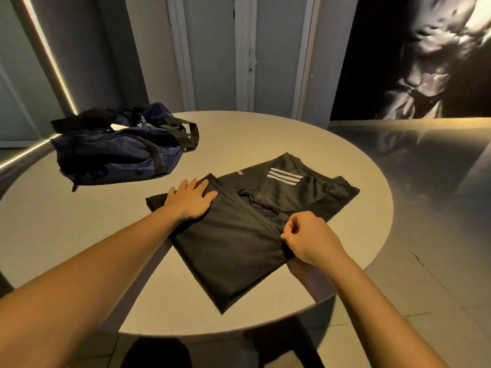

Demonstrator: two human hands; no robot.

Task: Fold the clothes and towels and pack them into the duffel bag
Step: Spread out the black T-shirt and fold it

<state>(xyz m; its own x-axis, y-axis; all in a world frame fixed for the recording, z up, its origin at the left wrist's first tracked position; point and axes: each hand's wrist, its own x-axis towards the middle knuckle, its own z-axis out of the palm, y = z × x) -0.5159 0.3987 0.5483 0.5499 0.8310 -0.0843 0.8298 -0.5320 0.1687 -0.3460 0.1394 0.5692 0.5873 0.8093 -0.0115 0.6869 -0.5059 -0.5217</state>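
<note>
Black shirt (233, 235) lies partly folded at the middle of the round table (79, 235), its long axis running from 7 o'clock up toward 1 o'clock, with one side flap folded over the body. I see three white stripes (285, 176) on the far end, around 1 o'clock. My left hand (190, 199) lies flat on the shirt's 10 o'clock corner, fingers straight and spread, pressing the cloth down. My right hand (310, 237) is at the shirt's 3 o'clock edge, fingers curled, thumb and forefinger pinching the fabric at the fold line. The duffel bag (119, 150), navy with black straps, sits at the table's 10 o'clock, well apart from the shirt, slumped and lying on its side. I cannot tell what is inside it.
</note>
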